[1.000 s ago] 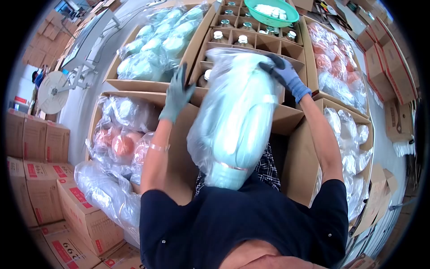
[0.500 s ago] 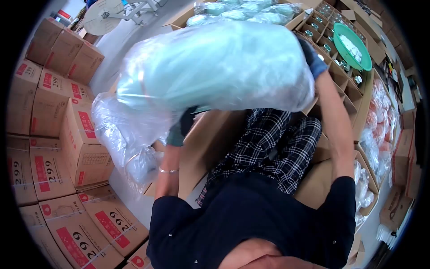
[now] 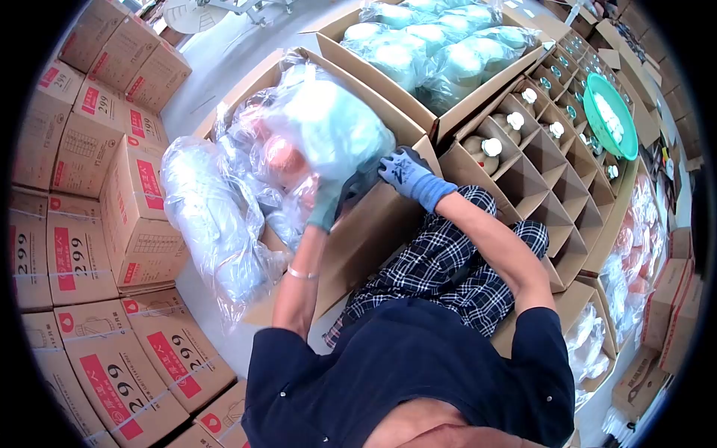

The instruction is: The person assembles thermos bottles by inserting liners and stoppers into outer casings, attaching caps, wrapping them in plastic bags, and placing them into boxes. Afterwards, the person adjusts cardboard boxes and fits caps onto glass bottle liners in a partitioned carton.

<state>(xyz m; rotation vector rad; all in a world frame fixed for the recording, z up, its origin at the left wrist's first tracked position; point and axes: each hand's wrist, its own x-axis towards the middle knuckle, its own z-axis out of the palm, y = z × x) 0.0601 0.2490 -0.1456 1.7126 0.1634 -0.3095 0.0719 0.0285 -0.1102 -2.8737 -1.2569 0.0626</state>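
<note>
Mostly, the fingers are what is hard to make out. The left hand, in a grey-green glove with dark fingers, lies against the near side of the bagged bundle; its fingers sink into shadow between plastic and cardboard, so I cannot tell whether they grip or merely press. The right hand, in a blue glove, bends its fingers at the bundle's right end, by the rim of the open carton; the tips are hidden, and their hold cannot be told either. The bundle's underside is out of sight too, as it sits within the carton's opening over other wrapped goods.

It looks pale green and rounded, slightly blurred, its shapes softened by cloudy, wrinkled film with whitish glints. Orange pieces show through plastic just beside it. A long clear bag hangs over the carton's left side. The pale reel is cut off by the upper edge.
</note>
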